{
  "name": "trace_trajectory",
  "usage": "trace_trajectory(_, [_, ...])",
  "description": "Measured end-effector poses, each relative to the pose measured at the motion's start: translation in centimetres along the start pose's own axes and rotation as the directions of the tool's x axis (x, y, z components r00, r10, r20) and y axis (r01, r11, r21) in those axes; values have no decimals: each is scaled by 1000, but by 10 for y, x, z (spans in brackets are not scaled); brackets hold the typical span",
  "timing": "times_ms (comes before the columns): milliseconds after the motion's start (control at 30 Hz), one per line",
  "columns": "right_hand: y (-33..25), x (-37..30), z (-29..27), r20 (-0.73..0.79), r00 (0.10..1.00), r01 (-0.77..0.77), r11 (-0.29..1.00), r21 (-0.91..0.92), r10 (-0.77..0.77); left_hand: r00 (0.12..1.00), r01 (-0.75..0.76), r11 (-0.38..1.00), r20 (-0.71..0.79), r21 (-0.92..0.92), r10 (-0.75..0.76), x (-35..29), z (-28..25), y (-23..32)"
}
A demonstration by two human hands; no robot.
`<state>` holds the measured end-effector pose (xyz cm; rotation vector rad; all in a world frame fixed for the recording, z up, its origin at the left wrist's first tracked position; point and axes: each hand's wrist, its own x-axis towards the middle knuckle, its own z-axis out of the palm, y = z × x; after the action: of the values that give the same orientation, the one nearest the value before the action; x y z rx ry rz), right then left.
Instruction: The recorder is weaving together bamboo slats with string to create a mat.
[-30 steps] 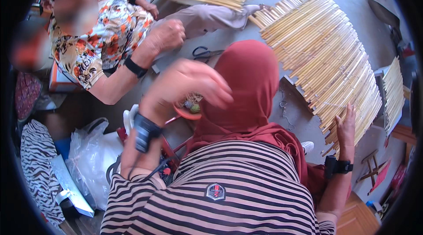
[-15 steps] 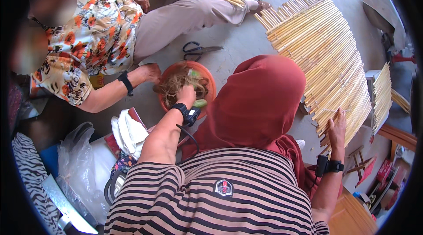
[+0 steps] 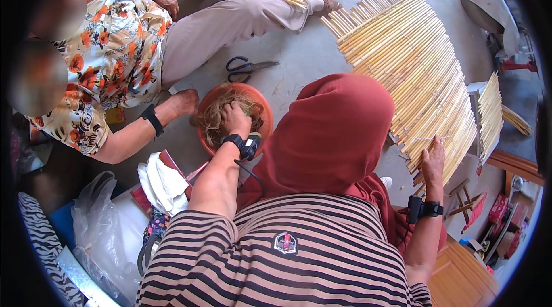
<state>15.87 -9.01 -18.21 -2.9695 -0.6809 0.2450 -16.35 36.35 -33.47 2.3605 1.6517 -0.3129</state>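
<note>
Two bare hands are shown, each placed at a separate piece of work. The left hand (image 3: 234, 118) is set inside an orange bowl (image 3: 264, 109), left of centre, in which a tangle of pale fibres (image 3: 214, 116) is contained; its fingers are lowered into the strands, and whether any are gripped cannot be told. The right hand (image 3: 434, 163) is laid at the lower edge of a reed mat (image 3: 408, 59), right of centre; its fingers are extended beside a white cord (image 3: 420, 138), and whether the cord is pinched cannot be told. The mat is bounded at its upper left by staggered reed ends; its right side is neighboured by a smaller mat (image 3: 490, 114). Between bowl and mat, grey floor (image 3: 305, 54) is exposed, with black-handled scissors (image 3: 259, 66) laid near the bowl's upper rim. Room at the bowl's left is narrowed by a co-worker's hand (image 3: 185, 103); its lower right is bordered by red cloth (image 3: 333, 134). White cloth (image 3: 160, 183) is seen at lower left.
</note>
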Motion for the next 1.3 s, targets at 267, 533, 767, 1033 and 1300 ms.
trace_trajectory(267, [-7,-4,-10,28,999,-46,999,-12,46,928,-197,978,334,67,164,-16,-86,-2])
trace_trajectory(533, [-4,1,-38,185,983,-24,996,81,8,819,-369,929,468,-10,331,-39,-203,-15])
trace_trajectory(767, [7,6,-88,388,914,14,966,258,-117,775,-6,385,240,-923,585,-100,-277,21])
trace_trajectory(1033, [-19,-17,-113,-391,860,491,740,459,-328,632,-525,457,30,-718,774,-182,-313,170])
trace_trajectory(1300, [-38,-40,-115,-298,895,82,-535,841,-331,178,-912,46,-292,-408,940,-252,-247,331])
